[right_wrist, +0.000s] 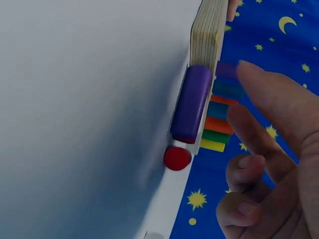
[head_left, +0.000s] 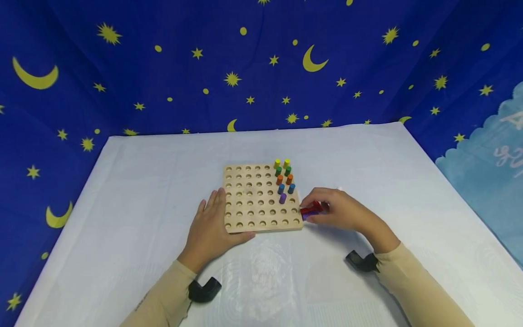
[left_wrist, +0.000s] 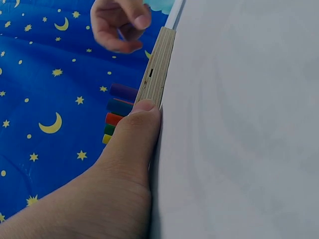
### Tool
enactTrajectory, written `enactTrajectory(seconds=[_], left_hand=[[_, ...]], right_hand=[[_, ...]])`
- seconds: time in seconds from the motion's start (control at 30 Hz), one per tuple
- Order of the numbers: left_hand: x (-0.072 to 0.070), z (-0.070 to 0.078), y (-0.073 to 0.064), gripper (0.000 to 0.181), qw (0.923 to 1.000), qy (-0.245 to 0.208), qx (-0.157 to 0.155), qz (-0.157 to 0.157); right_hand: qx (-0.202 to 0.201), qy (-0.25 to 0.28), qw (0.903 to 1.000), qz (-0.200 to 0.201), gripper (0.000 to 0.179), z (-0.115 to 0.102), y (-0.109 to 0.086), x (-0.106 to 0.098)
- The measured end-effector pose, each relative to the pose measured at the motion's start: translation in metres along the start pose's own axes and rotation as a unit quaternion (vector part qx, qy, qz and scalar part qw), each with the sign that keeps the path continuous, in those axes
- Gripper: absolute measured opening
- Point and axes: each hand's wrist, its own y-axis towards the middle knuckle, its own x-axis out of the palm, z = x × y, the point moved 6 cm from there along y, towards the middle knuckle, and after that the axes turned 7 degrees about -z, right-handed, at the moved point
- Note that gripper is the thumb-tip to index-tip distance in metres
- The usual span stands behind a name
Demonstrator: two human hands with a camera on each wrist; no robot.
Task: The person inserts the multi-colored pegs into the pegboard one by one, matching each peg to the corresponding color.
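A wooden pegboard (head_left: 253, 200) lies in the middle of the white table. Several coloured pegs (head_left: 284, 179) stand in its far right holes: yellow, green, orange, blue and one purple. My left hand (head_left: 210, 227) lies flat beside the board's front left corner, and its thumb (left_wrist: 132, 144) presses against the board's edge (left_wrist: 157, 67). My right hand (head_left: 323, 211) hovers at the board's right edge, fingers (right_wrist: 259, 164) loosely curled. Under them a purple peg (right_wrist: 192, 102) and a red peg (right_wrist: 177, 158) lie on the table against the board; the fingers are apart from both.
A white cloth (head_left: 122, 204) covers the table. A blue drape with yellow stars and moons (head_left: 163, 68) surrounds it on three sides. Black wrist mounts (head_left: 204, 289) sit near the front edge.
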Motion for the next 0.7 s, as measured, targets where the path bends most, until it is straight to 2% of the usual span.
enactTrajectory(seconds=[0.2,0.33,0.43,0.57,0.7], left_hand=[[0.000,0.000,0.000,0.141,1.0000,0.002,0.001,0.003],[0.000,0.000,-0.001,0.142,1.0000,0.000,0.000,0.004],[0.001,0.000,-0.001,0.141,1.0000,-0.001,-0.001,0.002],[0.000,0.000,-0.001,0.140,1.0000,-0.002,-0.002,-0.002],[0.000,0.000,-0.001,0.141,1.0000,-0.002,-0.003,-0.003]], right_hand=[[0.037,-0.055,0.9976,-0.019,0.030,0.007,-0.009,0.007],[0.048,-0.119,0.9914,-0.023,0.031,0.007,-0.009,0.010],[0.053,-0.142,0.9880,-0.028,0.034,0.006,-0.008,0.011],[0.058,-0.123,0.9901,-0.034,0.035,0.007,-0.009,0.012],[0.050,-0.047,0.9974,-0.020,0.033,0.010,-0.008,0.010]])
